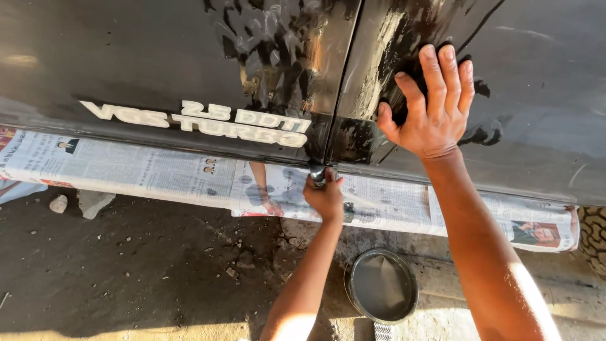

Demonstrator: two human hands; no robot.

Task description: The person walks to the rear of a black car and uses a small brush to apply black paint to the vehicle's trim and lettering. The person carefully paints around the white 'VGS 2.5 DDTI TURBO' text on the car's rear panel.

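R hand [432, 110] flat, open on black pad [410, 72] vs car panel [189, 50]; L hand [325, 196] fisted round sill edge.

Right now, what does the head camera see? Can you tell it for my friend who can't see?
A person's right hand presses flat on a wet black car door, while the left hand grips something small at the door's bottom edge. Newspaper covers the sill, and a round dark bowl sits on the ground.

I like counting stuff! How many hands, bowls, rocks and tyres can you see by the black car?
Hands: 2, the left hand and the right hand
Bowls: 1, the bowl
Rocks: 1, the rock
Tyres: 1, the tyre
Total: 5
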